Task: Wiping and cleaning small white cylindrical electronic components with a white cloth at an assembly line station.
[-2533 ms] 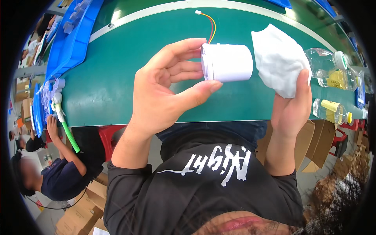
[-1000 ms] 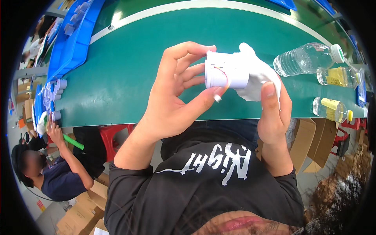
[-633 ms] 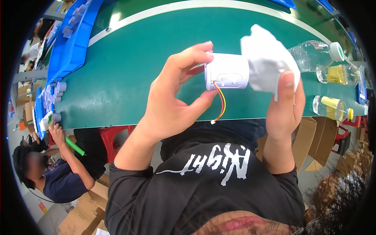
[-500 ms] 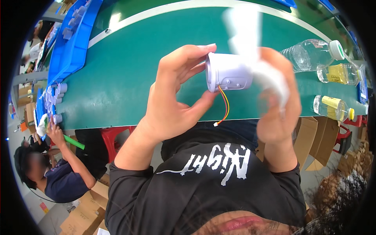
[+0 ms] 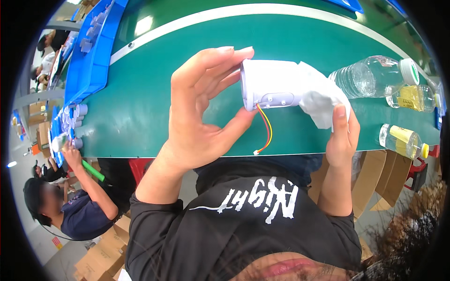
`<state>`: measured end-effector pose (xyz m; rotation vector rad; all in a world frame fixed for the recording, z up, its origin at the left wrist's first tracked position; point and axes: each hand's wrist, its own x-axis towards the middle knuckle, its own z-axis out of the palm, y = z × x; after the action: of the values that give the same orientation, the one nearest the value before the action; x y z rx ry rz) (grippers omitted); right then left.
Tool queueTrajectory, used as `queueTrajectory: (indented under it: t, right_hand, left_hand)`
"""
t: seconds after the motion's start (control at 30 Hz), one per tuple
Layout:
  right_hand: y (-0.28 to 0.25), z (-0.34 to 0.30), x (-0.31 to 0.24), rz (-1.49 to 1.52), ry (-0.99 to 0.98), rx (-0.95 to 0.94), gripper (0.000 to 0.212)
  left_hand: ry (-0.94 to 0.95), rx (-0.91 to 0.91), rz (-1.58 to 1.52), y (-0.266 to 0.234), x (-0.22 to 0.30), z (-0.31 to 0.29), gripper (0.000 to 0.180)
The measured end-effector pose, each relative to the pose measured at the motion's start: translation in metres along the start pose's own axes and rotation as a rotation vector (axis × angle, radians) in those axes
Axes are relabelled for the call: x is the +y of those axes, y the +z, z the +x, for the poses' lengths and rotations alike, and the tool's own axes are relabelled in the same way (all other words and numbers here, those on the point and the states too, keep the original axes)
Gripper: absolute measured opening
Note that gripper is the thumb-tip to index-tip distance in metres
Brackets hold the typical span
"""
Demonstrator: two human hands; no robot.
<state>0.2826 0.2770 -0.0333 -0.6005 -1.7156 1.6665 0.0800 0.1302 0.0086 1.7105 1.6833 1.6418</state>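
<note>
A white plastic cylindrical housing (image 5: 272, 82) is held on its side above the green table. From its lower left end hang thin red and yellow wires ending in a small white connector (image 5: 256, 152). My left hand (image 5: 199, 107) grips the left rim between the thumb below and the fingers above. At the housing's right end, my right hand (image 5: 343, 136) holds a white cloth (image 5: 323, 96) against it, thumb in front. The cloth drapes over that end and hides it, along with most of my right fingers.
Clear bottles (image 5: 375, 77), some with yellow labels, stand at the right. A blue tray (image 5: 89, 61) of small parts lies far left, with white cylindrical parts (image 5: 78, 119) nearer. Another person (image 5: 77, 210) works at the left. Cardboard boxes (image 5: 101, 255) stack below.
The white cloth, raised and blurred before, now rests over the housing's right end. My right hand has come down and steadied. The housing has shifted slightly left.
</note>
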Motion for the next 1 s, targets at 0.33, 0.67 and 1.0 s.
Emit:
queueTrajectory:
  t: [0.33,0.67,1.0]
  right_hand:
    - [0.017,0.010,-0.034,-0.762,-0.683,-0.092,0.043]
    - [-0.021,-0.022,0.017,-0.289,-0.141,-0.072,0.032]
    - [-0.028,-0.026,0.030,-0.337,-0.295,-0.003,0.022]
  left_hand:
    - [0.115,-0.172,0.171,0.019,0.001,0.016,0.074]
    - [-0.012,-0.050,0.220,-0.003,-0.015,0.047,0.081]
    - [0.316,-0.140,0.191,0.032,-0.016,0.116,0.084]
